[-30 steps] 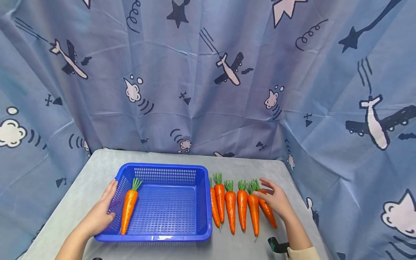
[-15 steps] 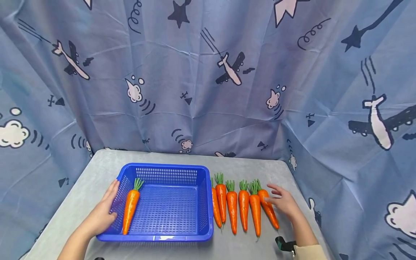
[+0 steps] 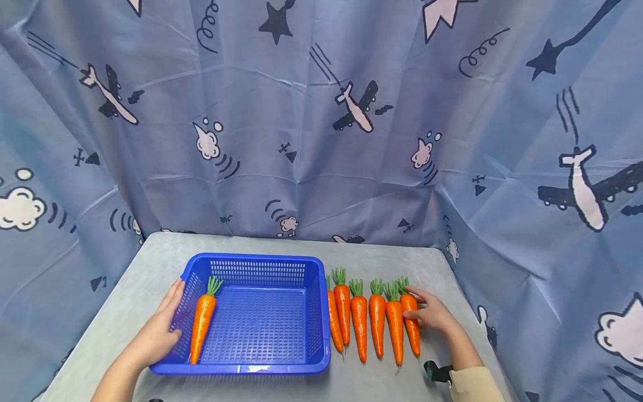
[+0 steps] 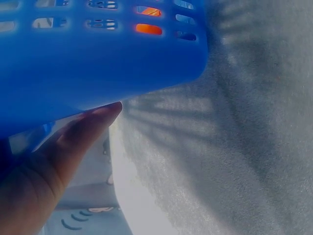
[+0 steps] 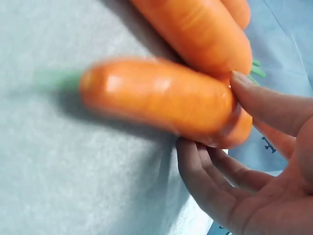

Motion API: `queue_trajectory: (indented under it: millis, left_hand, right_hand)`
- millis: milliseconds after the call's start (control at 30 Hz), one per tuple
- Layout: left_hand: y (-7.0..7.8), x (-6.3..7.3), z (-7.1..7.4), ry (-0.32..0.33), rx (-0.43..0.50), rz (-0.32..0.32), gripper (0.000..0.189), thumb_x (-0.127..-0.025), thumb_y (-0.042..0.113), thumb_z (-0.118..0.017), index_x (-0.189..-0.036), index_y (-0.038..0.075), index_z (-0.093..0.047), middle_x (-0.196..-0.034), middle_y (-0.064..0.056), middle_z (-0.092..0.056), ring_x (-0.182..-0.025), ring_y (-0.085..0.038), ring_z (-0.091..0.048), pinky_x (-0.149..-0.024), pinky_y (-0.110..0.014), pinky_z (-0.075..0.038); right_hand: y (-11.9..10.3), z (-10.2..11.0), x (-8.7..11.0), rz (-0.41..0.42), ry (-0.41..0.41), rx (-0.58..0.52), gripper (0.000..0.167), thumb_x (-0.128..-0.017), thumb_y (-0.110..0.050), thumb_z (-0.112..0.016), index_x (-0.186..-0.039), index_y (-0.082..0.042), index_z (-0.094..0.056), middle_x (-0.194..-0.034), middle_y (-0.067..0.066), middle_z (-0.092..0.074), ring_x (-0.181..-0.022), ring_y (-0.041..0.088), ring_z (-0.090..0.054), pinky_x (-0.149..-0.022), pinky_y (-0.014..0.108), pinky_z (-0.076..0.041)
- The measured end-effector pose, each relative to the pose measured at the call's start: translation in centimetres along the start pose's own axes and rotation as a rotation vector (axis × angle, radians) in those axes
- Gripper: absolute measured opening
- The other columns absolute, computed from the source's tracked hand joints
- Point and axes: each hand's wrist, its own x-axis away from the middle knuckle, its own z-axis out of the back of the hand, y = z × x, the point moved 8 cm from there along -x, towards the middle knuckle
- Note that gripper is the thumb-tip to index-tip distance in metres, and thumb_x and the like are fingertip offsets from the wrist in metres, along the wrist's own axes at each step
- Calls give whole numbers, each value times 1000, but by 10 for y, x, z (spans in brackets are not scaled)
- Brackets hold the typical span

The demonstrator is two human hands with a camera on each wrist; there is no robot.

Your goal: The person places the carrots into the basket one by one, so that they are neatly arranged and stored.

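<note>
My right hand (image 3: 433, 311) grips the rightmost orange carrot (image 3: 412, 332) near its green top. In the right wrist view the thumb (image 5: 264, 105) lies along one side of that carrot (image 5: 156, 93) and the fingers along the other. A neighbouring carrot (image 5: 205, 34) lies close beside it. My left hand (image 3: 156, 332) rests with straight fingers against the left outer side of a blue plastic basket (image 3: 253, 368). The left thumb (image 4: 93, 122) touches the basket's wall (image 4: 98, 68). Inside the basket, along its left side, lies one carrot (image 3: 202, 324), green top pointing away.
Several more carrots stand in a row between basket and right hand, among them one carrot (image 3: 359, 324) near the basket. Everything lies on a grey table (image 3: 281, 388). A blue patterned curtain (image 3: 301, 206) hangs behind it and at both sides.
My right hand first drew back to the right, then came in to the rightmost carrot and took hold of it. That carrot now stands straighter. The left hand and basket stayed put.
</note>
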Motion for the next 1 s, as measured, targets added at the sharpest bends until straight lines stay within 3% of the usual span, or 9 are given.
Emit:
queue_trajectory:
  millis: [333, 500, 767, 1000]
  left_hand:
    - [1, -2, 1, 1, -12, 0, 103, -76, -17, -55, -163, 6, -4, -170, -19, 4, -150, -55, -7, -112, -74, -16]
    - [1, -2, 1, -4, -14, 9, 103, -76, -17, -55, -163, 6, -3, -170, -18, 6, -150, -55, -7, -112, -74, -15]
    - [-1, 0, 0, -11, -23, 29, 104, -77, -16, -56, -163, 7, -2, -169, -21, 4, -149, -56, -8, -111, -75, -18]
    - [2, -1, 1, -10, -23, 22, 103, -76, -16, -55, -163, 6, -2, -169, -20, 4, -149, -56, -9, -111, -75, -17]
  right_hand:
    - [7, 3, 1, -26, 24, -17, 65, -85, -13, -79, -144, -3, -54, -136, 36, -51, -98, 28, -62, -72, 37, -59]
    - [8, 10, 2, -32, 57, -67, 66, -86, -11, -76, -146, -3, -50, -140, 38, -46, -100, 29, -65, -75, 38, -61]
    - [-3, 13, 8, 1, 53, -131, 67, -90, -12, -73, -149, 0, -44, -144, 40, -40, -100, 30, -68, -79, 40, -62]
    - [-16, 18, 12, 27, 90, -89, 66, -91, -20, -73, -149, -4, -45, -145, 37, -41, -104, 32, -65, -80, 38, -62]
